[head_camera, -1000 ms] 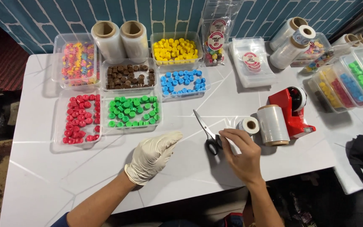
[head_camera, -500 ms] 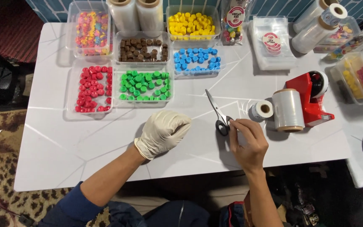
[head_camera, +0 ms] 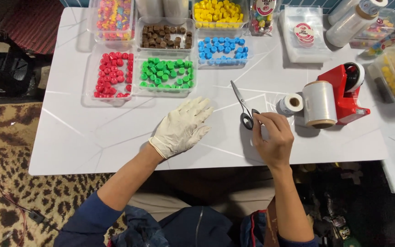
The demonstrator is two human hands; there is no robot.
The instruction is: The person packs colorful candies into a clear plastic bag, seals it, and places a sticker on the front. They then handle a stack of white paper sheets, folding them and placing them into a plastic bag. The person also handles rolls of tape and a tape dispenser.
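While the left hand [head_camera: 182,127], in a cream latex glove, lies flat and spread on the white marbled table [head_camera: 83,137], just below the clear tray of green candy pieces [head_camera: 165,74], it holds nothing. The bare right hand [head_camera: 273,139] rests beside the black-handled steel scissors [head_camera: 244,107], its fingertips curled at the handle loops; whether a finger is through a loop cannot be told. The scissors lie on the table with closed blades pointing away from the person, near a small white roll of tape [head_camera: 290,104] and a larger roll of clear film [head_camera: 319,104] that stands against a red tape dispenser [head_camera: 346,93]. The step in hand looks like taking hold of the scissors. Lifting them calls for seating thumb and finger in the loops and raising the handles first, keeping the points clear of the gloved hand and the open trays.
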